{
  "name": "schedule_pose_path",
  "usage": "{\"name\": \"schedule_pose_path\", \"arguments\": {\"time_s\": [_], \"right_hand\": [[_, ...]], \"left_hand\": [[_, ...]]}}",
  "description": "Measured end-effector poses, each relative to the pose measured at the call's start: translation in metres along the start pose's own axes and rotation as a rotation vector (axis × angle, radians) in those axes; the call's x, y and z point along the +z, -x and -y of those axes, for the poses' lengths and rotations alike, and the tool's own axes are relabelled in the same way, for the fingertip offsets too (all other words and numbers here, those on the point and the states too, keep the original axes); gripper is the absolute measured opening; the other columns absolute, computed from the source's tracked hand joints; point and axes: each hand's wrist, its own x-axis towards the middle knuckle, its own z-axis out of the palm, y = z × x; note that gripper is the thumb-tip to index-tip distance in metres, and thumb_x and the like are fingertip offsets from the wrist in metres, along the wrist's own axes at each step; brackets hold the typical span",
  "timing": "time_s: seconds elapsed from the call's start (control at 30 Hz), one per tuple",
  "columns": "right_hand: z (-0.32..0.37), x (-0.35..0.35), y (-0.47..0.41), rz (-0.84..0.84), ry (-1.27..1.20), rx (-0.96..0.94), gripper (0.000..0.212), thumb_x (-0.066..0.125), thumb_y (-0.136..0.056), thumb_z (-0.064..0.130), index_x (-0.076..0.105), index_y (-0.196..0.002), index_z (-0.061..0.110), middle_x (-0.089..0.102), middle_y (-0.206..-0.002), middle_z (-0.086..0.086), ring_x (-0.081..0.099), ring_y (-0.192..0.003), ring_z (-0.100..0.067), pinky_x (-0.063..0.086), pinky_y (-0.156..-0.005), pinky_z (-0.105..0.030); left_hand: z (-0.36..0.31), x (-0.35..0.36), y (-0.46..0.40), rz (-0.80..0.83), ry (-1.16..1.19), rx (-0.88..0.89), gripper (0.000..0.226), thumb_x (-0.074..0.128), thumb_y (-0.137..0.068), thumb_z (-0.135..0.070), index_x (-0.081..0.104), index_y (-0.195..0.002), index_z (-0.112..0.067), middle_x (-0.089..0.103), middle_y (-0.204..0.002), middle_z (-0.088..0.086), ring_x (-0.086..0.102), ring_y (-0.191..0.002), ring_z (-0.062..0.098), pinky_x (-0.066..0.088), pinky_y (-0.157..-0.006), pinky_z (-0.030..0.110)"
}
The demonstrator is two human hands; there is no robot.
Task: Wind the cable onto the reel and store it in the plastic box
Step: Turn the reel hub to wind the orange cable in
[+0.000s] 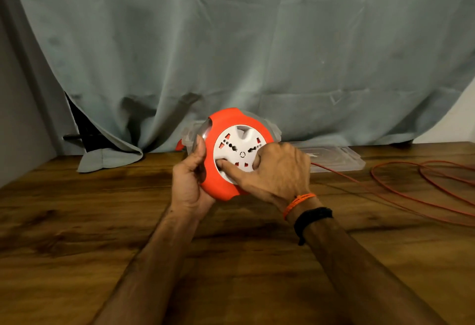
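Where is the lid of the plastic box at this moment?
The lid lies flat on the table, right of the reel, behind the right hand.

Glossy plastic reel (pixel 223 129), clear plastic box (pixel 356 161), grained wooden table (pixel 102 209).

Left hand (pixel 191 178) clasped; right hand (pixel 276 170) fingers pressing.

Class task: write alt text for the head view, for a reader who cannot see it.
Two hands hold an orange cable reel above a wooden table: left hand gripping its edge, right hand on its white socket face. Loose orange cable trails right; a clear plastic box sits behind.
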Motion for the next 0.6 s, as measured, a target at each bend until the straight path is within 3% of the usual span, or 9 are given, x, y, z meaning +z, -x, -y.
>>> {"name": "schedule_pose_path", "arguments": {"time_s": [0.13, 0.23, 0.4, 0.47, 0.5, 0.6], "right_hand": [[0.006, 0.003, 0.002, 0.002, -0.021, 0.010, 0.084, 0.039, -0.061, 0.093, 0.062, -0.060, 0.011, 0.067, -0.066, -0.006, 0.064, -0.071, -0.029, 0.036, -0.061, -0.028], [0.002, 0.001, 0.000, 0.012, -0.043, -0.019, 0.082, 0.039, -0.063, 0.092, 0.063, -0.058, 0.014, 0.066, -0.062, -0.001, 0.065, -0.070, -0.025, 0.046, -0.061, -0.029], [-0.017, -0.010, -0.009, 0.015, -0.189, -0.171, 0.050, 0.063, -0.065, 0.072, 0.059, -0.057, 0.023, 0.052, -0.047, 0.011, 0.062, -0.059, -0.016, 0.049, -0.060, -0.028], [-0.024, -0.014, -0.012, 0.018, -0.211, -0.259, 0.030, 0.064, -0.065, 0.057, 0.059, -0.074, 0.028, 0.049, -0.046, 0.011, 0.062, -0.059, -0.019, 0.052, -0.063, -0.034], [-0.026, -0.017, -0.013, 0.028, -0.191, -0.289, 0.031, 0.063, -0.064, 0.050, 0.060, -0.088, 0.030, 0.051, -0.046, 0.010, 0.062, -0.060, -0.021, 0.053, -0.063, -0.035], [-0.028, -0.019, -0.012, 0.079, -0.065, -0.348, 0.060, 0.058, -0.065, 0.042, 0.052, -0.125, 0.036, 0.059, -0.057, 0.004, 0.063, -0.068, -0.029, 0.053, -0.066, -0.036]], "left_hand": [[0.000, -0.003, 0.001, 0.005, -0.002, -0.030, 0.062, 0.050, -0.087, -0.040, 0.054, -0.135, -0.001, 0.064, -0.129, 0.023, 0.062, -0.117, 0.039, 0.050, -0.092, 0.059], [-0.001, -0.002, 0.002, 0.027, 0.012, -0.042, 0.060, 0.049, -0.087, -0.042, 0.058, -0.129, 0.000, 0.066, -0.124, 0.023, 0.066, -0.111, 0.039, 0.052, -0.089, 0.058], [-0.002, -0.003, 0.003, 0.028, 0.012, -0.032, 0.064, 0.050, -0.086, -0.042, 0.054, -0.135, 0.000, 0.062, -0.130, 0.024, 0.060, -0.120, 0.042, 0.048, -0.093, 0.061], [-0.001, -0.003, 0.003, 0.038, 0.000, -0.028, 0.061, 0.049, -0.087, -0.041, 0.057, -0.132, -0.001, 0.065, -0.126, 0.023, 0.064, -0.114, 0.040, 0.052, -0.090, 0.060], [0.000, -0.003, 0.002, 0.045, -0.003, -0.029, 0.058, 0.048, -0.088, -0.041, 0.058, -0.129, -0.002, 0.068, -0.122, 0.022, 0.066, -0.110, 0.039, 0.055, -0.086, 0.057], [0.001, -0.002, 0.002, 0.037, -0.003, -0.025, 0.056, 0.049, -0.087, -0.040, 0.061, -0.126, -0.002, 0.069, -0.119, 0.022, 0.068, -0.107, 0.038, 0.056, -0.084, 0.056]]}}
